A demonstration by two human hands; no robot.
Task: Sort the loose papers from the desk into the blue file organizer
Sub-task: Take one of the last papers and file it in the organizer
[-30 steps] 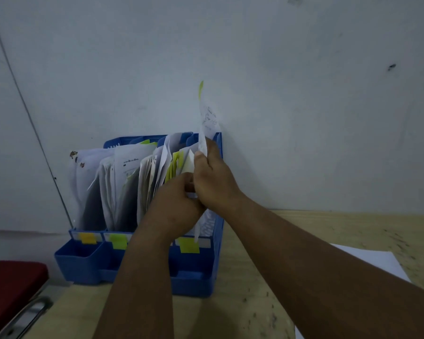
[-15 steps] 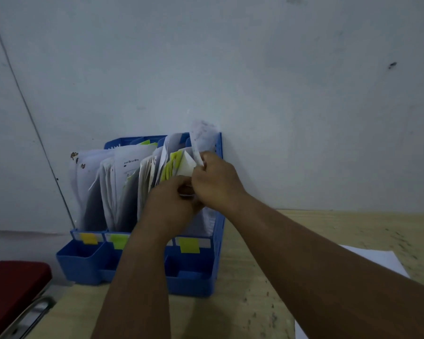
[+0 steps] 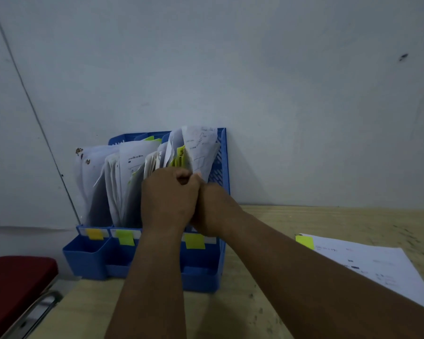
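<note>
Both hands, left hand and right hand, are curled on papers in the blue organizer; pale wood tabletop is set against white wall.

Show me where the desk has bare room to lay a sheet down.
Bare wood lies between the organizer and the loose papers, and along the wall behind those papers. The organizer's slots are packed, and both hands crowd its rightmost one.
</note>
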